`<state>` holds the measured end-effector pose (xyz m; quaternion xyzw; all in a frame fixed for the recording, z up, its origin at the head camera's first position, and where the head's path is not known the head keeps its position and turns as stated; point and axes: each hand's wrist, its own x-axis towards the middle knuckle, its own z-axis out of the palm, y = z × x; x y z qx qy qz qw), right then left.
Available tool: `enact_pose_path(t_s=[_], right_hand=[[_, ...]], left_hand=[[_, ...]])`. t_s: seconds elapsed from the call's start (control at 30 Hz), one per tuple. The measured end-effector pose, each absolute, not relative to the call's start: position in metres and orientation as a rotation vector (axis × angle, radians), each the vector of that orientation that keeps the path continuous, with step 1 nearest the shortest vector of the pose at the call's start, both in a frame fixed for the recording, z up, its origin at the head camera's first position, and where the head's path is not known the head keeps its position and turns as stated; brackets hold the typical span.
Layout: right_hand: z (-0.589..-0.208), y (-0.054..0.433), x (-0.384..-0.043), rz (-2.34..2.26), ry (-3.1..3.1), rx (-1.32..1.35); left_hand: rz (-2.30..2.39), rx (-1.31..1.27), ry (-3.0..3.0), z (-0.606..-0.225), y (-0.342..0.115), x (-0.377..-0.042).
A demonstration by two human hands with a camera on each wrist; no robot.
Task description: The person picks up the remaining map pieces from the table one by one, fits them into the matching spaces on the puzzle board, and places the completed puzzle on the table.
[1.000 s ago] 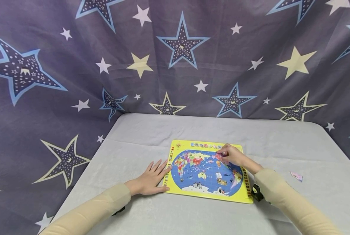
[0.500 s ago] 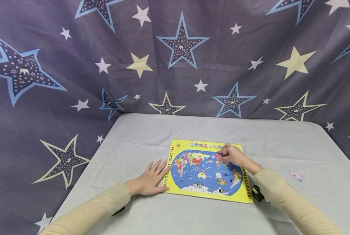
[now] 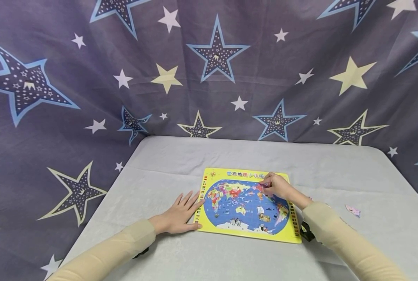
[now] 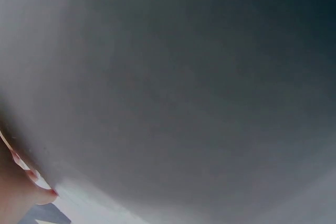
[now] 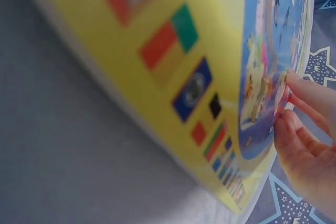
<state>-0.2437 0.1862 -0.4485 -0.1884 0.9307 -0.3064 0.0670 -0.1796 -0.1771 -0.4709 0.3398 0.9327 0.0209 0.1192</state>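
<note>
A world map puzzle board [image 3: 244,233] with a yellow border lies on the table. My left hand [image 3: 178,215] rests with fingers spread at the board's left edge; in the left wrist view only part of that hand [image 4: 21,195] shows at the lower left corner. Over the upper right of the map, my right hand [image 3: 279,186] pinches a small pinkish puzzle piece [image 5: 281,99] between thumb and fingers, right at the map's surface. The fingers cover most of that piece. A pink loose puzzle piece [image 3: 353,210] lies right of the board.
A pale grey cloth covers the table [image 3: 174,160]. Small reddish bits show beside my right wrist, mostly hidden by the sleeve [image 3: 342,234]. Behind and to the left hangs a dark curtain [image 3: 202,93] with stars.
</note>
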Motion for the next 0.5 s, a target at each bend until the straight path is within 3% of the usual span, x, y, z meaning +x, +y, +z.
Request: enact_pose_path(t_s=[0.5], right_hand=[[-0.4482,0.1846,-0.244,-0.909,2.83,-0.554]], left_hand=[[0.063,0.992,2.727,-0.4701,-0.1769,-0.1792]])
